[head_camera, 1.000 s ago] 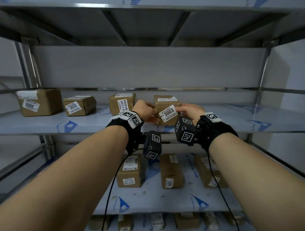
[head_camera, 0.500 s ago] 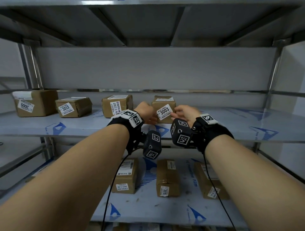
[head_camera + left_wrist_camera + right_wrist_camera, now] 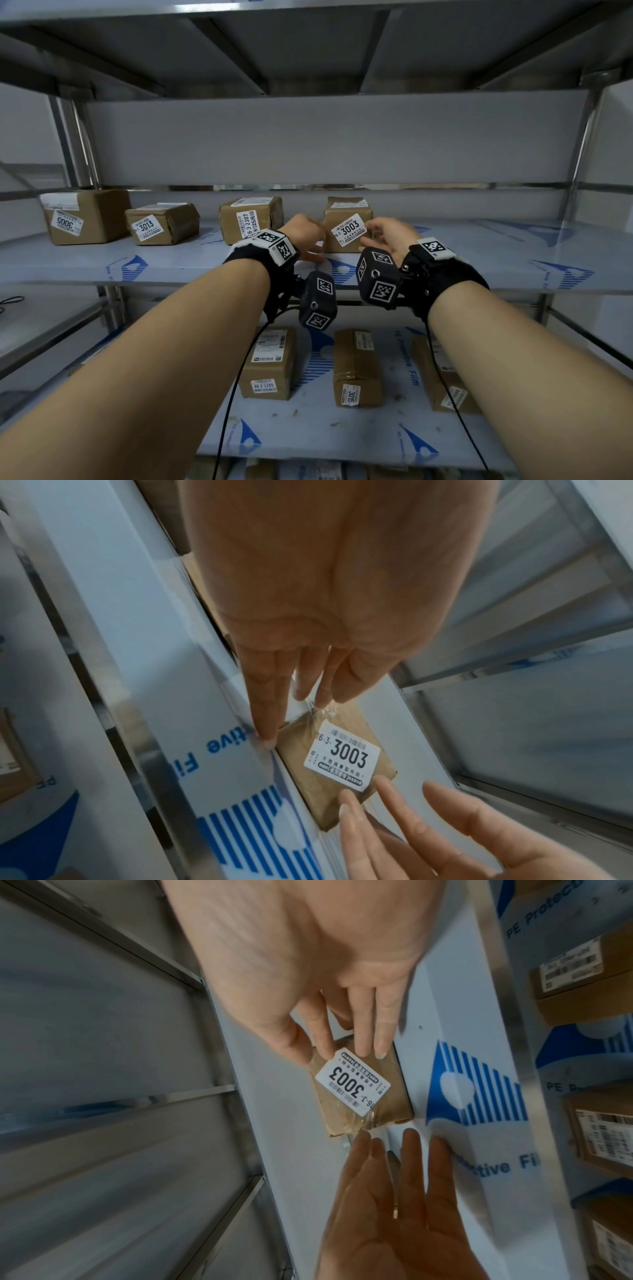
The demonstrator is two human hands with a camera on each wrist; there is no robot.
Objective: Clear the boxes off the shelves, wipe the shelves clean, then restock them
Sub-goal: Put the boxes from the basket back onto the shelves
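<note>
Dim, cool, even light; soft shadows under shelves; wide-angle edge bending; wrist views motion-blurred.

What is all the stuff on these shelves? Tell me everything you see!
Box 3003: 1, brown, middle shelf, between both hands.
Other boxes, middle shelf: 3, brown; 3005, 3013, 2307, left of 3003.
Boxes, lower shelf: 3, brown; left, centre, right.
Shelves: grey metal, blue-printed film.
Wrist cameras: 2, black; left, right.
Left hand: open, by 3003.
Right hand: open, by 3003.
</note>
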